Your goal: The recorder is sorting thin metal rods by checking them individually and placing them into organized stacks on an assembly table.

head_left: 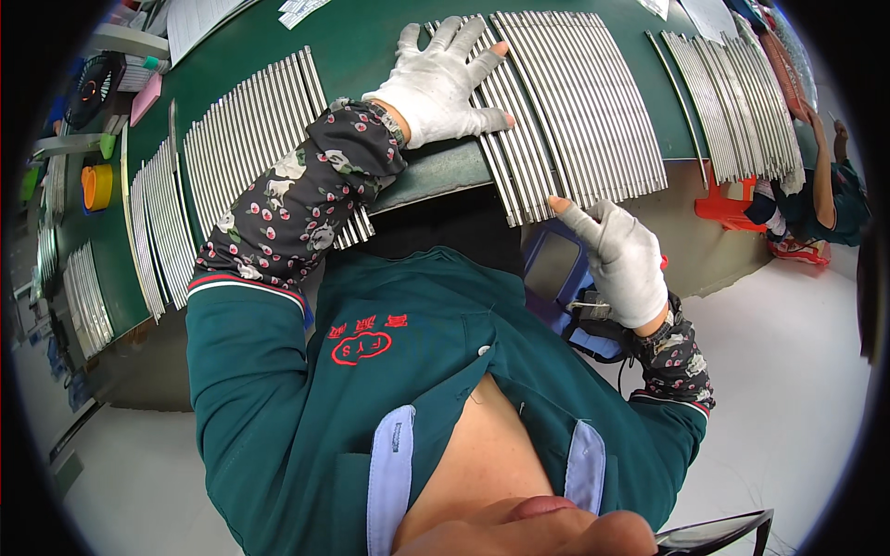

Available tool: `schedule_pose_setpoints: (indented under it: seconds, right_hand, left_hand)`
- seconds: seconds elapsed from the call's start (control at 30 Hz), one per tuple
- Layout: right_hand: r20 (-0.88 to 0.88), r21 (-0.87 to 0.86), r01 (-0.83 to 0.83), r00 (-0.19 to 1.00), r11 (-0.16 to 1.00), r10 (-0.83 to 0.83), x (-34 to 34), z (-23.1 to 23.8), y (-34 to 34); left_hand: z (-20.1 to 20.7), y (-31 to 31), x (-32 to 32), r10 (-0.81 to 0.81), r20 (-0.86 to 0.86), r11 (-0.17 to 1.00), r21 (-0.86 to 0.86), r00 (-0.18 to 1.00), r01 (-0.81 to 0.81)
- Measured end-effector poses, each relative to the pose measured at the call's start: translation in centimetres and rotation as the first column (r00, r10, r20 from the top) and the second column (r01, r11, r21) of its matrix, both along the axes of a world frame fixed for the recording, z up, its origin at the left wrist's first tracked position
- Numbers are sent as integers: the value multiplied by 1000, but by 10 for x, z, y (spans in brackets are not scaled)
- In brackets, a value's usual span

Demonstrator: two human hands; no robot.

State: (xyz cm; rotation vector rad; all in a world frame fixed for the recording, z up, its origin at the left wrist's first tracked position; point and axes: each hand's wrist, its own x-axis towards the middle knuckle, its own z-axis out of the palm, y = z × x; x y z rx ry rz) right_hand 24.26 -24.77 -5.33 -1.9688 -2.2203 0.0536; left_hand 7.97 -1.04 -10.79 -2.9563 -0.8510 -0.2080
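My left hand [443,85], in a white glove with bare fingertips, lies spread across the left edge of a row of slim silver metal rods [593,102]. Its thumb and fingers rest on a few rods [501,157] set slightly apart from the rest by a narrow gap. At the near ends of these rods is my right hand [623,259], gloved the same way. Its index finger stretches toward the rod ends, with the tip at or just beside them. The other fingers are partly bent, and I see nothing held in them.
More rod rows lie left [246,130] and right [732,107] on the green table [362,42]. A yellow tape roll [96,188] and a small fan [93,85] are far left. Below are a blue stool [547,269] and a red stool [728,206]; another person [839,199] sits right.
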Motion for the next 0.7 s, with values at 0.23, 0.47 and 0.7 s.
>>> schedule_pose_setpoints:
  seconds: [0.23,0.47,0.7]
  right_hand:
    - [-116,-45,17,993,999,-22,-1,-4,-7]
    - [-320,-35,91,942,995,-97,-2,-10,-13]
    - [-403,13,181,901,983,-160,2,-12,-25]
  left_hand:
    - [9,-5,-8,-131,171,991,21,976,129]
    - [29,-13,10,-716,366,576,-172,595,799]
    - [44,-14,30,-740,215,542,-371,637,754]
